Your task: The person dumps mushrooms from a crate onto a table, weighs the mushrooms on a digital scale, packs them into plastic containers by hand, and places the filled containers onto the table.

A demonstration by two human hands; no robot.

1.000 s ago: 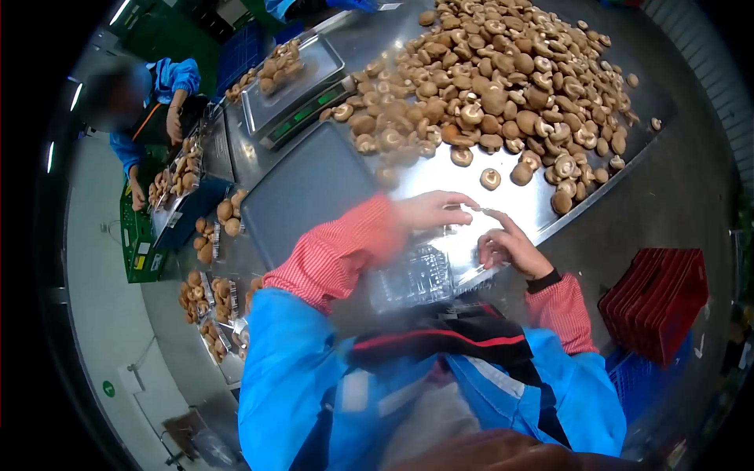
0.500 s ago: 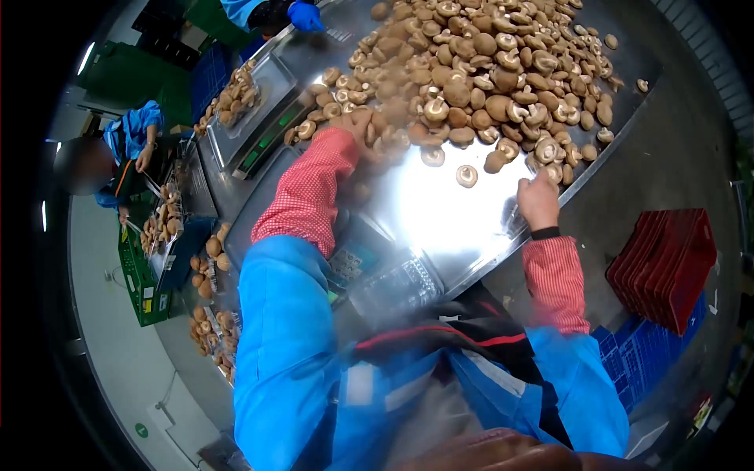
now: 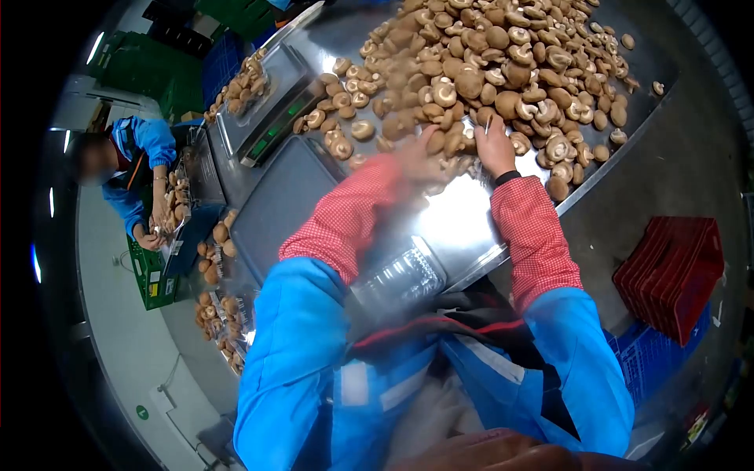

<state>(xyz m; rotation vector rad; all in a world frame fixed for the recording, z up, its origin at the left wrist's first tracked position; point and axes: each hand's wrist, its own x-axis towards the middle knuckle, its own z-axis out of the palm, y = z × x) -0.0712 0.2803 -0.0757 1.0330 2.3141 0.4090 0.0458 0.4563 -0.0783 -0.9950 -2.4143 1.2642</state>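
Observation:
A large heap of brown shiitake mushrooms (image 3: 503,67) covers the far part of the steel table (image 3: 463,216). At the heap's near edge my left hand (image 3: 420,161) reaches in, smeared by motion, its fingers hard to make out. Close to its right is my right hand (image 3: 495,147), fingers bent and closed at a mushroom. Several mushrooms (image 3: 455,141) lie bunched between the two hands. Clear plastic punnets (image 3: 404,275) rest on the table's near side, below my left forearm.
A scale (image 3: 271,106) with a filled punnet stands at the left, beside a flat grey plate (image 3: 283,208). Further left, a co-worker (image 3: 141,149) handles packed mushrooms above a green crate (image 3: 153,275). Red crates (image 3: 667,275) sit on a blue crate (image 3: 656,357) at right.
My left hand has moved right along the heap's edge, and my right hand has moved left from the table's edge. They are now close together. The co-worker's hands have moved lower.

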